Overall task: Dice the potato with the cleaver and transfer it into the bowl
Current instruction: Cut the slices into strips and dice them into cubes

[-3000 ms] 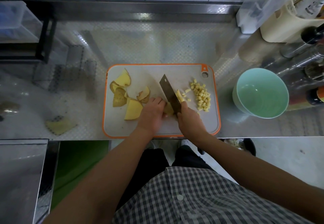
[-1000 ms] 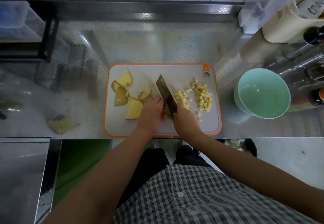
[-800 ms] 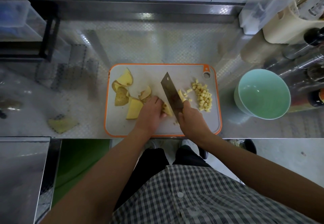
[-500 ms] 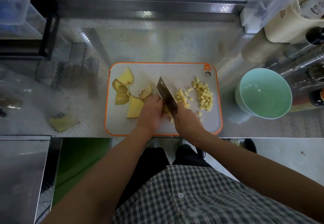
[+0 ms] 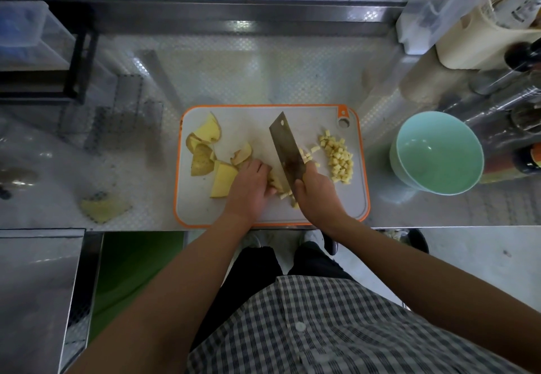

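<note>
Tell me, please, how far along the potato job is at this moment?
Done: a pile of dice lies on the right side of the cutting board. In hand: the right hand grips the cleaver, while the left hand holds down the piece being cut. Left: several larger potato pieces wait on the board's left side, and the bowl is empty, so no transfer has begun.

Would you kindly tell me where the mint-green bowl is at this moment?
In the head view, the mint-green bowl stands on the steel counter, right of the cutting board and beside the dark bottles.
</note>
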The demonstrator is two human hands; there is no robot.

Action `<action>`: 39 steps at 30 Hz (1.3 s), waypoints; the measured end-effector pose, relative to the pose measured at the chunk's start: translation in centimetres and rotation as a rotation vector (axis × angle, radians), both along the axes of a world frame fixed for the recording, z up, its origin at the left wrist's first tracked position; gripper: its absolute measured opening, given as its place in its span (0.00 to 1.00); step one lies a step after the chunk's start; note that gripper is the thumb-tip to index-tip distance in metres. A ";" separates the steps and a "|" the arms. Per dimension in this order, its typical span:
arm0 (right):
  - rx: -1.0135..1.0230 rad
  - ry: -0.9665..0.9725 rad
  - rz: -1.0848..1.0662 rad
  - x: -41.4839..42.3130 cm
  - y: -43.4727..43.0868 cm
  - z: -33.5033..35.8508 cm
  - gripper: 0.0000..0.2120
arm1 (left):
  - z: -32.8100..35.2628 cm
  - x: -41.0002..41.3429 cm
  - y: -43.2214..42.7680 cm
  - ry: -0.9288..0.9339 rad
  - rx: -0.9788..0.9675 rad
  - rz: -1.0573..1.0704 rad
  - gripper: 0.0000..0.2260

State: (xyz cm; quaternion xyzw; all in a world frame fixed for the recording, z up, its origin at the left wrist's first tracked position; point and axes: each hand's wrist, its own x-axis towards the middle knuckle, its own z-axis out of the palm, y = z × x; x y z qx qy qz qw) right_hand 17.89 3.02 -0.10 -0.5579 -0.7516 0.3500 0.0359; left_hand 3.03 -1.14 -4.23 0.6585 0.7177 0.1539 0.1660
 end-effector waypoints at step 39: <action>-0.045 -0.133 0.159 0.2 1.6 0.2 0.05 | 0.0 1.8 2.2 -0.128 -0.041 0.215 0.07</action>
